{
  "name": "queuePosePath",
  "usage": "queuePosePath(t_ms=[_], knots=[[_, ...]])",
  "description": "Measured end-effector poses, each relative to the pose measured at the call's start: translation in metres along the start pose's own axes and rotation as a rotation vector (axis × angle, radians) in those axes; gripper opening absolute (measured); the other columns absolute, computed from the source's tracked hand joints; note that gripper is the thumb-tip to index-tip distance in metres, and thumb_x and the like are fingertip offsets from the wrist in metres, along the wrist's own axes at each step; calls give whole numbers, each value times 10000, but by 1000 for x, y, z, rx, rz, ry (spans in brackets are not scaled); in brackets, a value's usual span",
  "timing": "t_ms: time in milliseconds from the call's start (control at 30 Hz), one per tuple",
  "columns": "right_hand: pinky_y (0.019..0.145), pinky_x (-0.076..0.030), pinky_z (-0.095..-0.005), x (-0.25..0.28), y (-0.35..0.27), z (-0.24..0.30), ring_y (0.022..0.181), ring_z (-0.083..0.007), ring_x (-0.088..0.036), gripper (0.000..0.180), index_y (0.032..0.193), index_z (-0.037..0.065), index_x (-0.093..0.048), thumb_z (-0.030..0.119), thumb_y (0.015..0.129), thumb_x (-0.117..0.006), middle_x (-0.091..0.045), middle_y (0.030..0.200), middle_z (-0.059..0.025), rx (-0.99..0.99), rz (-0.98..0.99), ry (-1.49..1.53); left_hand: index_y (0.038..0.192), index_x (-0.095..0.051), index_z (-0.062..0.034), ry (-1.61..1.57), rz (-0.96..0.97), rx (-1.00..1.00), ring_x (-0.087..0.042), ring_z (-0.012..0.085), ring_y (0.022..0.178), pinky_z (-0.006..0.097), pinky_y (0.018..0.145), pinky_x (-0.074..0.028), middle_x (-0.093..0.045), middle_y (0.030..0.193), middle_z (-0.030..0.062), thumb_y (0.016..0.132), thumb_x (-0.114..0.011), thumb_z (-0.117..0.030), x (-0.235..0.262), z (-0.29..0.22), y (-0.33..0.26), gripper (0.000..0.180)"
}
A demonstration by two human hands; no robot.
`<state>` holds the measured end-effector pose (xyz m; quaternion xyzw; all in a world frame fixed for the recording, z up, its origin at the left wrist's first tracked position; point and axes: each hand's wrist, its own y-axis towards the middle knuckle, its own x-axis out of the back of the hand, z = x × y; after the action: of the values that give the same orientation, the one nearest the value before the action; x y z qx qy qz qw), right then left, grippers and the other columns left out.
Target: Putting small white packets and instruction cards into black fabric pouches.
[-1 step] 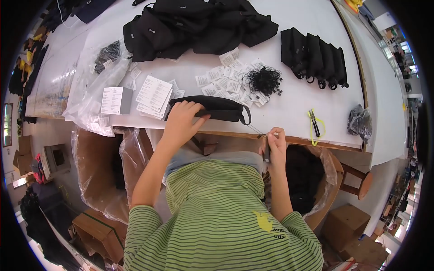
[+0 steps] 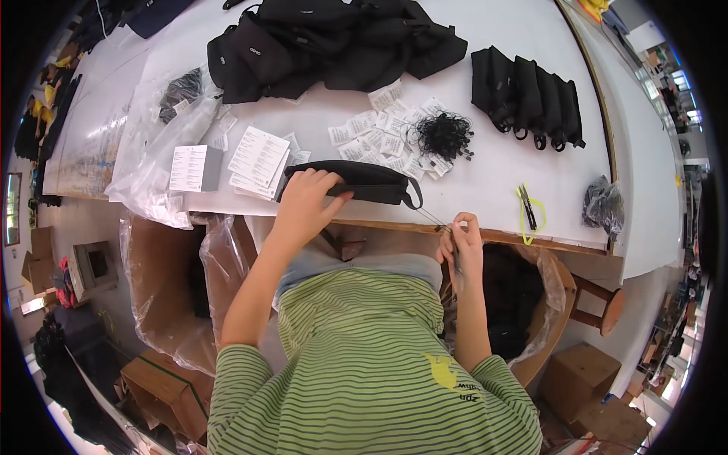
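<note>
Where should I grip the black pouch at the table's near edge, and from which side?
Probably the left half of the black pouch, from the near left, where the left hand is: it is long, and its strap loop, with the thin cord, sticks out at the right end.

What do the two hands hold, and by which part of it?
The left hand holds the black pouch by its left end. The right hand pinches a cord at the end away from the pouch; a grey thing there is unclear.
</note>
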<state>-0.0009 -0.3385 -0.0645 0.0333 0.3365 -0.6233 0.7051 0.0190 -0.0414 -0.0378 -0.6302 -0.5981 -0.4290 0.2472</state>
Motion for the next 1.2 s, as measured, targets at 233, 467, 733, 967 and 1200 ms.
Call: queuePosePath(t_ms=[233,467,733,967,1200], knots=[[538,-494,-249,16,-17,22,610,-100,-547,396,1153,15,-533,186,843,-711,-512,714,-13,-189,143,-293,843,-617,-53,3,8,12,-542,263,812,365,759,-403,-596,779,79,781,-698,-246,-1,3,2,218],[539,-496,-259,52,-19,42,601,-136,-602,261,1010,-32,-598,169,865,-680,-627,720,-62,-444,106,-479,857,-626,-50,24,22,-19,-544,267,805,363,782,-411,-608,782,82,764,-716,-260,-4,7,4,247],[623,-468,-242,80,-1,72,650,-110,-582,153,933,-16,-640,115,864,-679,-630,728,-32,91,-129,-647,851,-607,-51,47,70,-67,-546,258,795,363,763,-412,-588,766,81,785,-704,-237,0,2,11,220],[730,-432,-267,9,66,35,797,-168,-516,254,922,47,-619,299,934,-587,-573,787,-44,110,-273,866,988,-590,-61,7,63,-231,-549,223,768,333,727,-421,-577,790,54,815,-666,-161,-10,-30,7,214],[429,-239,-252,1,101,27,447,-98,-248,296,792,107,-536,368,916,-598,-260,540,26,172,-315,799,971,-594,-67,-50,70,-300,-552,221,776,334,728,-420,-580,801,46,802,-674,-148,-21,-37,2,204]])
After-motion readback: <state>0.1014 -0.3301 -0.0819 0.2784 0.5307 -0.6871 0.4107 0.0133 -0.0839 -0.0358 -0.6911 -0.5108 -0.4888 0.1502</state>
